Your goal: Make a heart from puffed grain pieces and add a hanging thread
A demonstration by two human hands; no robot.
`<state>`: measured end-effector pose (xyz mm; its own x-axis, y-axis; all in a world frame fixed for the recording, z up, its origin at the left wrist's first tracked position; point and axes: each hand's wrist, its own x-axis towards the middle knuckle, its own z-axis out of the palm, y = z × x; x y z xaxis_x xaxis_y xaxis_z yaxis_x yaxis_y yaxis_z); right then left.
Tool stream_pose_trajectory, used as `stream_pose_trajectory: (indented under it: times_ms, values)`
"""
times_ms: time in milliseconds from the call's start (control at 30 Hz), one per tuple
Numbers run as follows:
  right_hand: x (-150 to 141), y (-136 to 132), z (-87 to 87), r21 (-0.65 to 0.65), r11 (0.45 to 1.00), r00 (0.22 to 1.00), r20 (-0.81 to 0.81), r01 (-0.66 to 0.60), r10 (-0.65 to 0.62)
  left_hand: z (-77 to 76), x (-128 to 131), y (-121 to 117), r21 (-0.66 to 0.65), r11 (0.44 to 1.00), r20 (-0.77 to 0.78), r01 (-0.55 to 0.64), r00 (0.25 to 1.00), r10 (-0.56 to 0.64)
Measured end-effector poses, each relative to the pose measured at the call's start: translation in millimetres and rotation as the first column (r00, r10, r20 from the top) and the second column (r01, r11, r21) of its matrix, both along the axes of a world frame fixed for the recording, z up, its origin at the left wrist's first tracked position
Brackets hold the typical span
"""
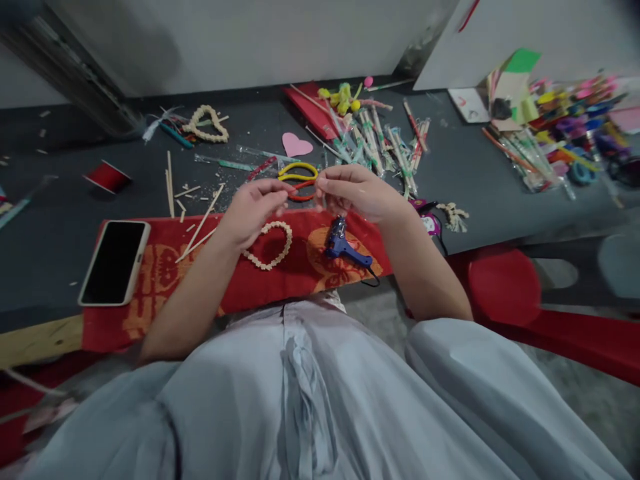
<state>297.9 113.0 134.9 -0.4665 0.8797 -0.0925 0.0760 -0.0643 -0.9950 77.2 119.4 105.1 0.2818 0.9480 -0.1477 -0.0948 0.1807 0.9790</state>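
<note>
My left hand [255, 210] and my right hand [357, 193] are raised over the dark table, fingertips pinched together on a thin red strand [300, 187] stretched between them. Just behind the fingertips lie a yellow ring [298, 169] and an orange-red ring [303, 197]. Below my left hand a cream beaded heart [270, 245] rests on the red patterned cloth [165, 267]. A blue glue gun [343, 245] lies on that cloth under my right wrist.
A phone [115, 261] lies at the cloth's left end. Wooden sticks [200, 223], a second beaded heart [206, 125], a pink paper heart [296, 145], a red spool [107, 177] and wrapped sticks [385, 143] litter the table. Colourful craft supplies [565, 127] pile at right. A red stool [505, 287] stands beside my knee.
</note>
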Motion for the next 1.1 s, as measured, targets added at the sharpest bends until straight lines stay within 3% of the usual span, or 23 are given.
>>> stream_pose_trajectory:
  times_ms: [100, 300, 467, 567, 767, 900, 967, 1100]
  values:
    - [24, -1, -10.2, -0.028, 0.994, 0.995, -0.015, 0.103, -0.103, 4.5, -1, 7, -0.057, 0.996, 0.003, -0.066, 0.998, 0.066]
    - [37, -4, -24.6, -0.016, 0.982, 0.973, -0.13, 0.188, -0.188, 7.4, 3, 11, -0.124, 0.992, -0.095, 0.021, 0.995, -0.033]
    - [31, -4, -31.0, -0.039, 0.948, 0.916, -0.246, 0.316, -0.316, 8.8, 6, 11, 0.051, 0.985, -0.266, 0.165, 0.953, -0.146]
    - [30, -3, -35.4, -0.002, 0.957, 0.922, -0.27, 0.289, -0.279, 6.7, 1, 11, 0.132, 0.971, -0.329, 0.199, 0.933, -0.147]
    - [24, -7, -37.3, 0.056, 0.977, 0.958, -0.215, 0.208, -0.191, -5.2, -11, 15, 0.214, 0.965, -0.447, 0.153, 0.894, -0.042]
    - [16, -7, -38.0, 0.097, 0.977, 0.969, -0.178, 0.189, -0.17, -2.4, -18, 12, 0.332, 0.922, -0.509, 0.199, 0.861, -0.002]
    - [11, -5, -38.7, 0.117, 0.973, 0.968, -0.178, 0.198, -0.176, 3.4, -21, 9, 0.353, 0.904, -0.523, 0.242, 0.852, -0.024]
    - [3, 2, -39.8, 0.18, 0.95, 0.966, -0.087, 0.255, -0.242, 15.2, -22, 4, 0.287, 0.896, -0.469, 0.34, 0.865, -0.179]
